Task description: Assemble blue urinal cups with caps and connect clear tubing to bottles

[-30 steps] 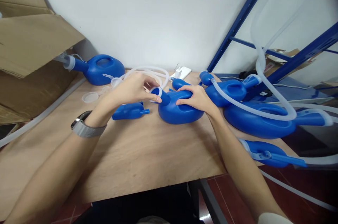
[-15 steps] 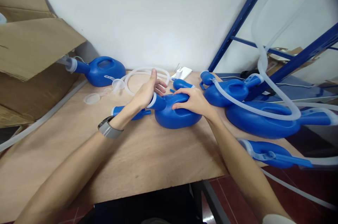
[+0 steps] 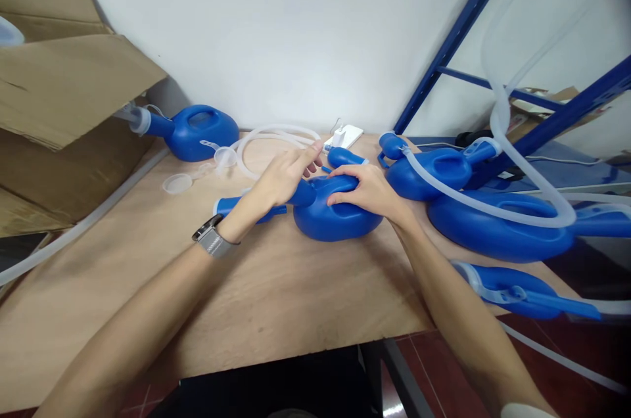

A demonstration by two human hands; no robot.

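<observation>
A blue plastic urinal bottle (image 3: 340, 221) with a loop handle lies on the wooden table in front of me. My right hand (image 3: 367, 191) is wrapped over its handle, thumb on the near side. At the bottle's neck is my left hand (image 3: 290, 175), fingers loosely bent and apart, thumb pointing right. It covers the neck's mouth, so whether the palm presses on it is hidden. Beneath my left wrist lies a smaller blue spouted piece (image 3: 227, 206), partly covered. Behind the bottle is a similar blue piece (image 3: 345, 156).
A clear coiled hose (image 3: 266, 131) and translucent lids (image 3: 177, 183) lie behind and left. Another blue bottle (image 3: 202, 132) stands by a cardboard box (image 3: 73, 89). Several more bottles (image 3: 497, 227) with hoses crowd the right edge, beside a blue metal rack (image 3: 458, 37).
My left hand has turned over the neck's mouth, its thumb swinging from upright to pointing right. My right hand keeps its grip on the bottle. The view has shifted slightly.
</observation>
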